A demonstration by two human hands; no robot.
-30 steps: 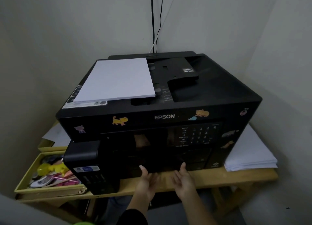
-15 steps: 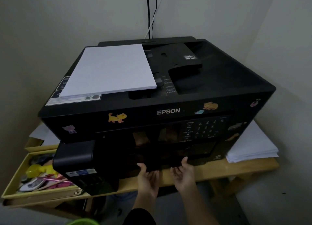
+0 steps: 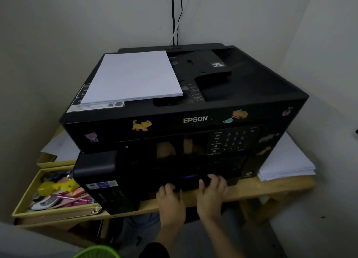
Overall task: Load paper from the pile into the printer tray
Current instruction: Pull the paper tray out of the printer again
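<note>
Gripping: the right hand (image 3: 211, 194) had its fingers curled over the top lip of the tray front (image 3: 189, 180), thumb on the near side.
Left hand (image 3: 170, 198): fingers curled onto the same tray front, just left of the right hand; the two hands were near each other but apart.
Tray front: a dark panel low on the printer's face, bearing a small blue mark; whether it was drawn out could not be told in the dim light.
Printer (image 3: 193, 120): a black EPSON unit, standing on a wooden table (image 3: 271, 188) in a room corner, with a keypad panel on its front.
Paper stack (image 3: 133, 77): white sheets, lying flat on the left part of the printer's top, touched by neither hand.
Paper pile (image 3: 286, 166): a thicker heap of white sheets on the table, just right of the printer, well apart from both hands.
Stickers: a yellow cat sticker (image 3: 141, 125) and other animal figures were stuck along the printer's front.
Yellow box (image 3: 54, 213): open, left of the printer, holding mixed coloured stationery.
Cables (image 3: 174, 15): ran down the wall behind the printer.
Green basket (image 3: 96, 253): only its rim showed at the bottom edge.
</note>
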